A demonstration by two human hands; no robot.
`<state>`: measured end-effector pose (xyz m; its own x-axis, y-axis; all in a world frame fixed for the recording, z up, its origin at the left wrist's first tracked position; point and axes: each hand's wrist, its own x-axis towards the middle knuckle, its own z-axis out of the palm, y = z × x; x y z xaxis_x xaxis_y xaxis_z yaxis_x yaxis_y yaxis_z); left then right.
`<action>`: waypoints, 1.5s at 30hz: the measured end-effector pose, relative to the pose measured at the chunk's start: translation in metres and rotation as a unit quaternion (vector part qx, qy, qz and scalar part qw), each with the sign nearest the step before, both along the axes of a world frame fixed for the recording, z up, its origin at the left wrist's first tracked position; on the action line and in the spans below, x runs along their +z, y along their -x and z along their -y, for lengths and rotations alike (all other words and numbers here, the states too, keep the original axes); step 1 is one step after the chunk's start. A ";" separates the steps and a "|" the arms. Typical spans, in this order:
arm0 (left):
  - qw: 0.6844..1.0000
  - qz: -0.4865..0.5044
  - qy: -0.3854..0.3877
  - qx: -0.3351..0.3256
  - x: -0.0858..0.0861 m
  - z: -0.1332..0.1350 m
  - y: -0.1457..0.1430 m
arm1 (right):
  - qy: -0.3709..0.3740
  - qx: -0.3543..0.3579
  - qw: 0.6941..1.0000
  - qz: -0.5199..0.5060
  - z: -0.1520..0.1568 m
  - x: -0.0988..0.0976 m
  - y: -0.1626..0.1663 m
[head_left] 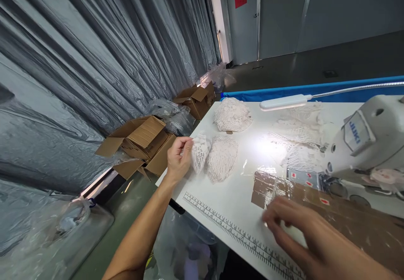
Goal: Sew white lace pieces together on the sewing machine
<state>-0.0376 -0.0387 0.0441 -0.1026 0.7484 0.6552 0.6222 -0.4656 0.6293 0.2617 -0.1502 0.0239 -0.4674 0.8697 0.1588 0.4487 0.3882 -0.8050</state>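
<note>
My left hand [180, 158] pinches a small piece of white lace [200, 149] between thumb and fingers, at the left edge of the white table [221, 198]. The lace hangs beside a flat, rounded pile of white lace pieces [221, 158], overlapping its edge. My right hand [293, 225] hovers over the front of the table, slightly blurred, its thumb and fingertips drawn together. Whether anything small is in that pinch cannot be made out. Behind the near pile lies a second lace pile [232, 115].
A JUKI sewing machine [372, 130] stands at the right, with more lace [299, 141] beside it under a lamp [284, 102]. A printed ruler [233, 229] runs along the front edge. Brown tape covers the table near the machine. Open cardboard boxes [142, 139] stand on the floor leftward.
</note>
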 end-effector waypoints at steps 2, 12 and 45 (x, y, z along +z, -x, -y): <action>1.000 0.003 0.023 -0.011 0.005 0.009 0.009 | -0.033 -0.004 0.999 0.005 -0.027 0.003 0.018; 0.904 -0.097 0.268 -0.319 0.021 0.046 0.004 | -0.137 -0.165 0.974 0.069 -0.118 -0.019 0.104; 0.861 -0.467 0.180 -0.090 -0.028 -0.043 -0.067 | -0.031 -0.279 0.951 0.131 -0.006 -0.014 -0.022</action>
